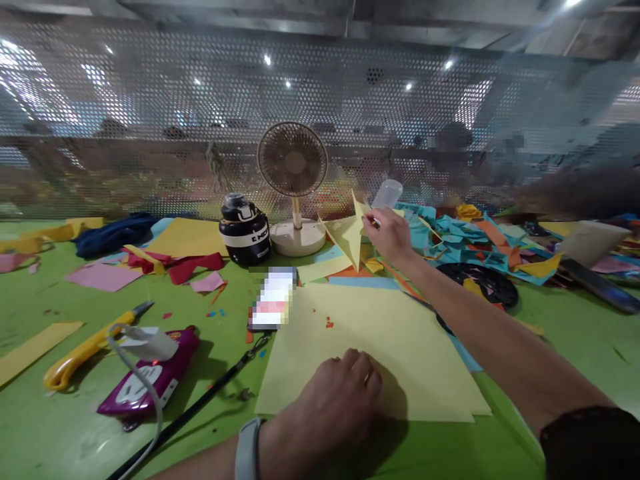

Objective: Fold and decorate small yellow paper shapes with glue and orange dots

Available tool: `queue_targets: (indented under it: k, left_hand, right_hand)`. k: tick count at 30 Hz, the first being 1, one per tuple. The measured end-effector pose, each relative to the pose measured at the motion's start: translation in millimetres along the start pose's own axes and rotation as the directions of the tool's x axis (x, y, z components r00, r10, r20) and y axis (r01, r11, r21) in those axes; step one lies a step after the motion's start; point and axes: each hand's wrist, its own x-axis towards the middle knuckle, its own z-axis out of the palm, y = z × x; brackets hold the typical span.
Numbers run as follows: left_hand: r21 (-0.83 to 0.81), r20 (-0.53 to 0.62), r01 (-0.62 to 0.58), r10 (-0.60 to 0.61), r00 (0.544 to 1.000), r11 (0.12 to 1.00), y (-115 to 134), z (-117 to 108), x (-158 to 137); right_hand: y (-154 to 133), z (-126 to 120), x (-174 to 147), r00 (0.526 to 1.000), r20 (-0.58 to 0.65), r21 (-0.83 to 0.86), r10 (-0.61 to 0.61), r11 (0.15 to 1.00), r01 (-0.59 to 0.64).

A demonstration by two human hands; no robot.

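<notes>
My right hand point(387, 233) is raised at the back of the table, its fingers pinching a folded piece of pale yellow paper point(347, 233) that stands up at an angle. Below it lie large pale yellow sheets point(400, 340), stacked slightly out of line, with a few small orange scraps on top. On the front part of these sheets rests my left hand point(335, 400), fingers curled under; whatever they may hold is hidden. A phone point(273, 298) with a lit, blurred-out screen touches the left edge of the sheets.
A fan point(294, 160) and a black bottle point(245, 230) stand behind the phone. At left are a yellow box cutter point(90, 350) and a purple power bank point(150, 380) with a cable. Heaped blue paper pieces point(450, 233) and a black round object point(480, 283) lie right.
</notes>
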Motion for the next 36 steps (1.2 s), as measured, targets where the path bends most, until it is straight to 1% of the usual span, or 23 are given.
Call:
queue_targets:
  k: [4,7,10,13,15,17,19,20,22,24,27,29,31,36]
  left_hand:
    - [-0.011,-0.006,0.002,-0.002,1.0,1.0,1.2,2.7,1.3]
    - [0.017,-0.032,-0.015,0.015,0.999,1.0,2.3,5.7,1.5]
    - [0.107,-0.076,-0.056,0.064,0.995,0.993,2.2,10.2,0.6]
    - [0.179,-0.108,-0.078,0.099,0.989,0.981,2.4,13.0,-0.4]
    - [0.205,-0.118,-0.088,0.114,0.986,0.975,3.9,12.1,-0.6]
    - [0.226,-0.109,-0.094,0.12,0.987,0.97,6.5,9.8,-0.6]
    - [0.247,-0.096,-0.088,0.115,0.989,0.965,9.3,8.4,-0.7]
    - [0.259,-0.091,-0.084,0.111,0.99,0.962,10.4,8.8,-0.9]
    - [0.262,-0.098,-0.063,0.091,0.991,0.963,11.6,12.0,-2.1]
    - [0.205,-0.121,-0.038,0.064,0.991,0.978,11.4,17.6,-4.1]
    - [0.048,-0.122,-0.006,0.011,0.993,0.999,10.0,25.4,-7.5]
    - [-0.019,-0.087,0.009,-0.011,0.996,1.0,9.7,27.8,-9.0]
    - [-0.056,-0.057,0.023,-0.027,0.998,0.998,10.2,27.6,-9.7]
    - [-0.101,-0.017,0.033,-0.035,0.999,0.994,11.3,21.4,-9.7]
  right_hand:
    - [6.2,20.0,1.9,0.988,0.151,-0.034,0.023,0.999,-0.019]
    - [10.3,25.5,-4.1,0.962,0.273,-0.018,0.003,1.0,0.002]
    - [15.5,15.9,-17.5,0.931,0.366,0.007,-0.019,1.0,0.018]
    - [20.6,-4.4,-41.5,0.888,0.456,0.052,-0.06,0.998,0.041]
    - [20.3,-17.2,-62.0,0.851,0.514,0.103,-0.109,0.993,0.065]
    - [13.7,-24.4,-82.6,0.807,0.552,0.204,-0.209,0.973,0.112]
    - [0.2,-23.7,-99.9,0.781,0.525,0.298,-0.337,0.933,0.201]
    - [-8.3,-20.6,-106.6,0.771,0.506,0.316,-0.387,0.915,0.251]
    - [-26.4,-10.8,-115.8,0.766,0.483,0.315,-0.425,0.9,0.3]
    - [-41.6,0.5,-120.0,0.765,0.494,0.287,-0.413,0.908,0.305]
    - [-53.3,13.8,-120.4,0.775,0.547,0.215,-0.318,0.947,0.237]
    - [-54.5,19.9,-117.7,0.785,0.57,0.177,-0.242,0.969,0.17]
    - [-52.7,26.0,-112.3,0.792,0.579,0.15,-0.192,0.98,0.128]
    - [-42.8,45.3,-89.6,0.817,0.565,0.069,-0.117,0.993,0.094]
